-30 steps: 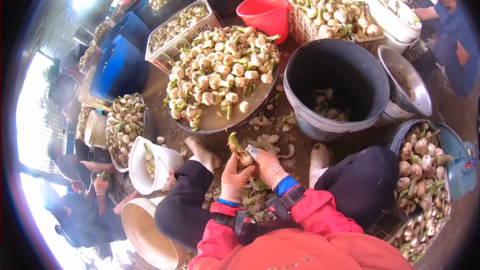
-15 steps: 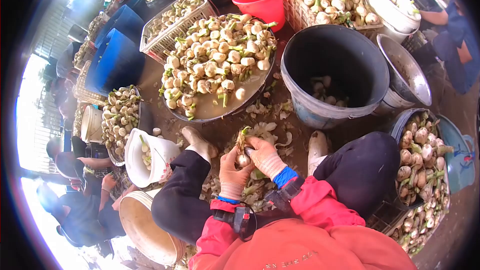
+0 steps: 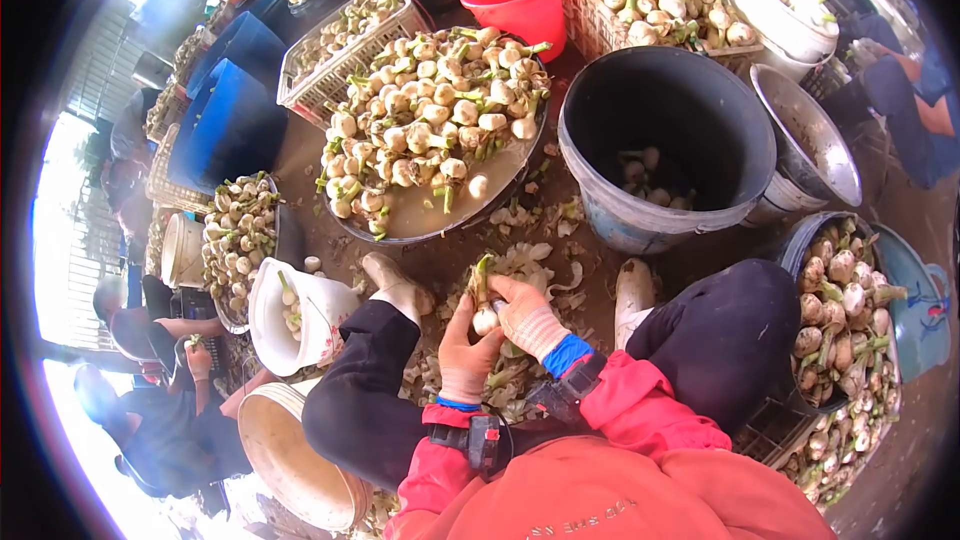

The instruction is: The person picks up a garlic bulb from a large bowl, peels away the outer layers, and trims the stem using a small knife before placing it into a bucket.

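Observation:
My left hand is closed around a garlic bulb, its green stem pointing up and away from me. Close beside it, my right hand is closed, thumb and fingers against the bulb's side. A small greyish tool, which looks like a short knife, shows between the right fingers and the bulb; most of it is hidden. Both hands wear light gloves or wraps with blue bands at the wrists. Below them, peeled garlic skins litter the floor between my boots.
Ahead stands a wide basin heaped with garlic in murky water. A large dark bucket at its right holds a few bulbs. Around me are a white bucket, a tipped cream bucket and a full garlic tub. Other people sit at left and right.
Loose outer skin around the stem has come away, so the bulb and green stem look cleaner. My hands have barely shifted. At left, another person's hand has come up holding something small.

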The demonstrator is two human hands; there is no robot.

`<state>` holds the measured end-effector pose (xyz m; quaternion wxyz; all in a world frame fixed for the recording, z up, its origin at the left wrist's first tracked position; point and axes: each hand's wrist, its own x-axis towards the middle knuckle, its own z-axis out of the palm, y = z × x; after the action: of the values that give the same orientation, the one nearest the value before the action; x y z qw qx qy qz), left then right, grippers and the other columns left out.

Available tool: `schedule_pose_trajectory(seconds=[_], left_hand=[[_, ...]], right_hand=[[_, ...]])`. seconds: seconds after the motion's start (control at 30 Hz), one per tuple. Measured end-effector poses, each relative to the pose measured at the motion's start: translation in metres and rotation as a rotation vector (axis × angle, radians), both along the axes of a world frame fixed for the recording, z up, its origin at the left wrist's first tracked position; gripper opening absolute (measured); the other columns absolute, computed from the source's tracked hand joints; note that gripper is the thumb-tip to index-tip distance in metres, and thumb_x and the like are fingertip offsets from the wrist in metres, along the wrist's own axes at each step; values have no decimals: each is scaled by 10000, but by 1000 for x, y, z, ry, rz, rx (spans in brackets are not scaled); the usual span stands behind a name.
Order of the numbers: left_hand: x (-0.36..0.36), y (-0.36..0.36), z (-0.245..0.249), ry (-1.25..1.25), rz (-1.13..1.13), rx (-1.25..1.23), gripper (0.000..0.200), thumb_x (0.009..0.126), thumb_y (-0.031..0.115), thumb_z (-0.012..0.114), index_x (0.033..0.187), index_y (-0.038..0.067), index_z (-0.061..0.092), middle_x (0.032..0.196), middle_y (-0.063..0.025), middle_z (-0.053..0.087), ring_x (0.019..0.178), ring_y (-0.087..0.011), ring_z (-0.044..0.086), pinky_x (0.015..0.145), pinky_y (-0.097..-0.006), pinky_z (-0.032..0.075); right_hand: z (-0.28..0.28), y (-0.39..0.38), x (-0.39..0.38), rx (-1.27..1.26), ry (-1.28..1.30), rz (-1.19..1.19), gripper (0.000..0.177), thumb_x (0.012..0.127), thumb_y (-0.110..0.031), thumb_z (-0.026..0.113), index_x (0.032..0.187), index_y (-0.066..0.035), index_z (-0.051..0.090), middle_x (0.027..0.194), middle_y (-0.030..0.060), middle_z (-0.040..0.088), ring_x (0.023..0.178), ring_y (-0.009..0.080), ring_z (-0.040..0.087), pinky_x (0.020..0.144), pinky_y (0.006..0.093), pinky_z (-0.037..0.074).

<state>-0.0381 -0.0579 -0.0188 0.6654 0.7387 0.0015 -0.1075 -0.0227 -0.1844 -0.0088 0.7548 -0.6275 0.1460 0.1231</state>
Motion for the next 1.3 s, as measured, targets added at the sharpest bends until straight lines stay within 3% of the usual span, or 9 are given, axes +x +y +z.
schedule_pose_trajectory(seconds=[0.27, 0.47, 0.53, 0.67, 0.77, 0.9, 1.13, 1.2, 1.3], left_hand=[[-1, 15, 15, 575, 132, -961, 478, 840, 326, 561, 1272, 176, 424, 1039, -176, 591, 796, -273, 632, 729, -452, 529], [-4, 2, 17, 306, 165, -349, 616, 794, 251, 645, 1322, 86, 373, 1028, -143, 573, 792, -263, 595, 760, -376, 501], [-2, -3, 17, -534, -35, 834, 725, 697, 183, 735, 1309, 24, 379, 1054, -138, 538, 888, -269, 556, 807, -340, 466], [-3, -6, 21, -541, -43, 778, 771, 657, 126, 763, 1317, 31, 376, 1040, -124, 540, 887, -262, 560, 790, -329, 465], [0, 0, 23, 333, 228, -585, 560, 840, 247, 603, 1334, 123, 371, 993, -85, 593, 728, -203, 605, 635, -326, 524], [3, 8, 20, 531, 254, -993, 489, 868, 329, 549, 1312, 193, 397, 985, -87, 605, 731, -207, 621, 612, -363, 541], [4, -6, 28, 322, 196, -276, 648, 769, 234, 705, 1309, 78, 382, 958, -77, 601, 734, -215, 614, 656, -341, 531], [5, -10, 32, -724, -3, 856, 761, 663, 159, 790, 1305, 56, 393, 983, -83, 597, 804, -203, 601, 719, -305, 511], [9, -3, 31, -547, -46, 679, 781, 622, 127, 811, 1291, 41, 418, 1003, -91, 594, 861, -182, 588, 753, -275, 492]], right_hand=[[-18, -9, 0, 288, -141, -51, 344, 817, 9, 547, 1160, 32, 548, 1059, 56, 610, 926, 100, 551, 823, 221, 440], [-30, 0, 2, 100, -32, -20, 385, 808, 33, 546, 1192, 22, 519, 1059, 68, 606, 921, 113, 555, 809, 235, 445], [-29, 2, 3, 324, 21, -124, 358, 798, 46, 539, 1156, 29, 531, 1038, 71, 612, 913, 127, 558, 803, 247, 445], [-15, 0, 3, 98, 70, -89, 350, 792, 68, 511, 1140, 35, 533, 1033, 95, 617, 933, 142, 565, 818, 253, 441], [-20, -1, 0, 31, -202, -94, 391, 791, 71, 506, 1175, -3, 526, 1039, 101, 624, 956, 158, 571, 830, 245, 437], [-14, -5, 2, 315, -314, -75, 442, 802, 19, 548, 1237, -35, 502, 1087, 74, 604, 979, 136, 553, 863, 224, 422], [-2, -5, -2, 188, 19, -67, 339, 826, -57, 549, 1164, -39, 564, 897, 43, 610, 800, 105, 538, 703, 245, 449], [-36, 6, 0, 196, 33, -94, 266, 822, -39, 513, 1073, -25, 602, 783, 37, 602, 713, 112, 532, 635, 267, 446], [-5, -5, 1, 176, 193, -18, 289, 817, 15, 460, 1074, -5, 591, 921, 37, 606, 765, 105, 545, 663, 232, 459]])
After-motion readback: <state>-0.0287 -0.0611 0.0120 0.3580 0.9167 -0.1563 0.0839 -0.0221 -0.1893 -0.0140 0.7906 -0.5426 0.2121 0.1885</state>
